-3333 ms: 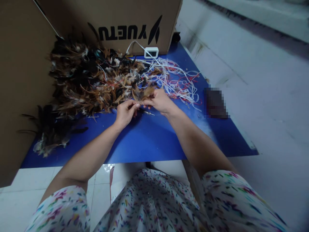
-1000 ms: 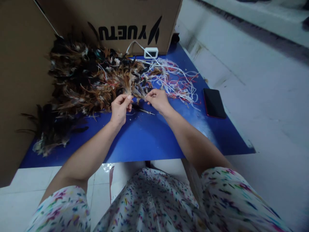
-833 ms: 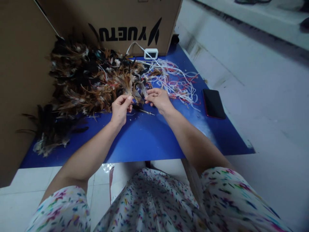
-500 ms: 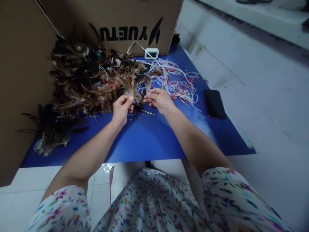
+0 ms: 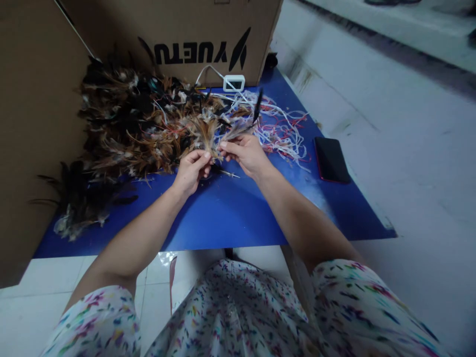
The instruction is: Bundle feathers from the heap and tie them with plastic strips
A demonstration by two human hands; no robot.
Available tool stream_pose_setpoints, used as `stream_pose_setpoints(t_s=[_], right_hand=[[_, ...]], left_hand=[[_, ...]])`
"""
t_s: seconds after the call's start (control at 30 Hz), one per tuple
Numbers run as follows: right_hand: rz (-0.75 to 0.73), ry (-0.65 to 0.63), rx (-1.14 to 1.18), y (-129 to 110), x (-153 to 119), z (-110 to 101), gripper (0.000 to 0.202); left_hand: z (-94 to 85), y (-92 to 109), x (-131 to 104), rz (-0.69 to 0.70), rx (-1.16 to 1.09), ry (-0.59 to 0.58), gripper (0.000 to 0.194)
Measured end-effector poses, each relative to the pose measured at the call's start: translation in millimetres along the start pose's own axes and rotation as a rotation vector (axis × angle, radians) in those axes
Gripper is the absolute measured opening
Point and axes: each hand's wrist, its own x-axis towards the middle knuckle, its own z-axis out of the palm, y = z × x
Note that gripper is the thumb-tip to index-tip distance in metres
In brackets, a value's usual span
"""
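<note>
My left hand [image 5: 193, 170] pinches the base of a bunch of brown feathers [image 5: 206, 135] over the blue table. Close beside it, my right hand [image 5: 244, 152] is closed on a greyish feather [image 5: 236, 130]; a dark tip sticks up to the right from it. The quill ends are partly hidden by my fingers. Under my hands lies a small pointed metal tool [image 5: 227, 173], its other end out of sight. Behind and left of them spreads a large heap of brown and black feathers [image 5: 130, 134].
White and red strings [image 5: 286, 131] lie tangled to the right, a phone [image 5: 331, 159] beyond them. A small white device [image 5: 234, 83] stands before a cardboard box [image 5: 201, 25]. A dark feather bunch [image 5: 84, 203] sits at the table's left. A wall runs along the right.
My left hand has moved slightly right, closer to my right hand. The feather in my right hand has tilted over to the right, and its dark tip now shows.
</note>
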Motion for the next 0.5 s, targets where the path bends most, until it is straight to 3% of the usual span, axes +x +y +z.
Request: stream_pose_setpoints(t_s=[0.23,0.5], right_hand=[[-0.147,-0.08,-0.133,7,-1,0,0.041],[-0.132,-0.125,-0.189,12,2,-4,0.045]], left_hand=[[-1.4,-4,-1,0.007,0.057,-0.017,0.043],[-2.6,-7,0,0.039,0.107,-0.03,0.047]])
